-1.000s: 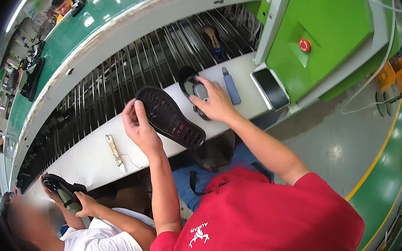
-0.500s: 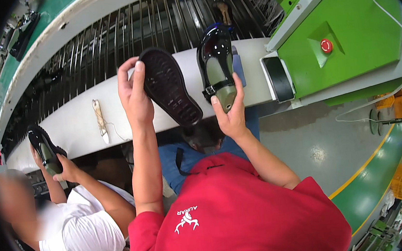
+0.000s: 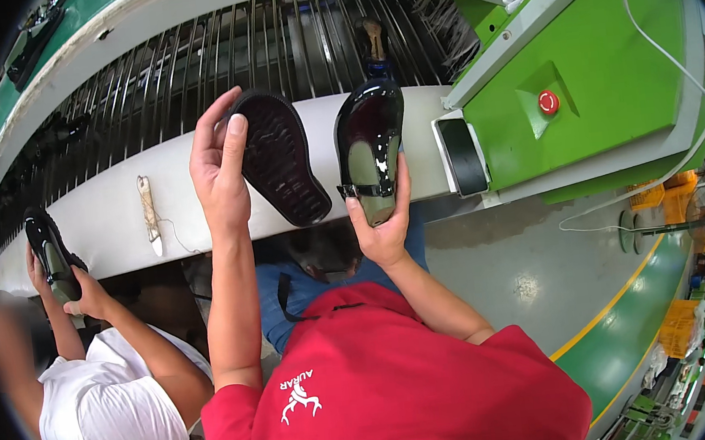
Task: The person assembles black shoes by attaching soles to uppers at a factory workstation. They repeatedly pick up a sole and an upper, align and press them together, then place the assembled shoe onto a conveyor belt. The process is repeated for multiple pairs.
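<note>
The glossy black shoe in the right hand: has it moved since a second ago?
Yes. The glossy black shoe has been lifted off the white ledge, where it lay earlier, and the right hand now holds it up.

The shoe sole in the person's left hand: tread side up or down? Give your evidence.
Tread up. The black sole, held by the left hand, shows its ribbed tread pattern to the camera.
</note>
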Motion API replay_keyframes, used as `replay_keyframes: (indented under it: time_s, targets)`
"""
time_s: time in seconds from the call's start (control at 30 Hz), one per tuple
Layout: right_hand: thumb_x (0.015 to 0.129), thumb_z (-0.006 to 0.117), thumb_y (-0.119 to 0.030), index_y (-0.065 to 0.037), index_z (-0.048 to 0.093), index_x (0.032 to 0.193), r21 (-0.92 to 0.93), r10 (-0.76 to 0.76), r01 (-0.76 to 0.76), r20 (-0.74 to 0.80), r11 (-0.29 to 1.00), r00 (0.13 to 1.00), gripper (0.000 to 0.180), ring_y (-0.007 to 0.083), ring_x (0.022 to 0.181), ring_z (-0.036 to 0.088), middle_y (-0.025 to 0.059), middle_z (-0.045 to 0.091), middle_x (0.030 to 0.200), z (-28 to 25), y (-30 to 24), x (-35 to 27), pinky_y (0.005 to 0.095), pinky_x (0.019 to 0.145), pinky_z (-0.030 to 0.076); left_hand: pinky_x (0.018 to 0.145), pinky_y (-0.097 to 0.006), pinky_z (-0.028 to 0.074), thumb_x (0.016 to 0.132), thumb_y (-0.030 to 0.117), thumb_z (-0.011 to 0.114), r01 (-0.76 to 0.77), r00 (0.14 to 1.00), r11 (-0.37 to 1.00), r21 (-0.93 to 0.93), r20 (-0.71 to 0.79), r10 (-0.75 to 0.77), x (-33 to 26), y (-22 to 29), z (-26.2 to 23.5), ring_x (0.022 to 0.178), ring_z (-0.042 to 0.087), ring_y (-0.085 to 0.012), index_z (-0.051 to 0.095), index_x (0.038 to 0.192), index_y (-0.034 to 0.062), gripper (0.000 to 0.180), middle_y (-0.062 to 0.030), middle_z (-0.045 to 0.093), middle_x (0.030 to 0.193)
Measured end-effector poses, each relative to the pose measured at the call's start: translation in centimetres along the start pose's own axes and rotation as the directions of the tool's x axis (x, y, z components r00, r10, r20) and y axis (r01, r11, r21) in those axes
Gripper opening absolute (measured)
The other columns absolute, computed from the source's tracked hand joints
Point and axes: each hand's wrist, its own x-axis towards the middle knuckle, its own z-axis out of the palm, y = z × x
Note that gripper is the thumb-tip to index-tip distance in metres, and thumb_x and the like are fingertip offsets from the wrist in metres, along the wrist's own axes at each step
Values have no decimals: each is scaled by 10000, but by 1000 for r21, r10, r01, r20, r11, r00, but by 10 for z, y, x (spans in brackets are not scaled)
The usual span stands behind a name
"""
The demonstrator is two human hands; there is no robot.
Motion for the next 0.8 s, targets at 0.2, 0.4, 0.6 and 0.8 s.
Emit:
replay_keyframes:
  time_s: [0.2,0.4,0.6,0.8]
  targets:
    - [959,781,-34,66,166,1743,58,0,-5,75,998,997,1002,282,1475,525,230,432,1646,-5,-26,-13,397,1204,459,1108,-295,523,1109,175,724,-27,999,999,-22,22,28,-13,12,4,1247,698,-162,627,1522,-32,472,-133,739,1385]
    - [907,805,-15,74,236,1710,99,-48,34,139,994,989,987,308,1362,563,206,447,1518,-1,-51,-27,412,1129,491,1091,-321,547,1050,128,793,-72,994,996,-54,79,76,-25,25,12,1242,706,-191,583,1549,-45,568,-164,739,1367]
    - [831,838,23,79,354,1654,100,-98,81,187,992,977,957,378,1300,586,265,494,1480,0,-53,-37,444,1096,507,1080,-347,578,896,159,946,-98,988,994,-49,117,103,-37,33,14,1219,735,-231,552,1564,-57,805,-190,742,1344]
    - [845,831,-17,87,395,1638,91,-152,136,201,987,968,911,403,1299,582,288,524,1473,-1,-57,-36,460,1100,505,1072,-350,589,829,108,980,-118,986,993,27,125,113,-40,34,17,1190,752,-223,581,1541,-40,830,-165,753,1316]
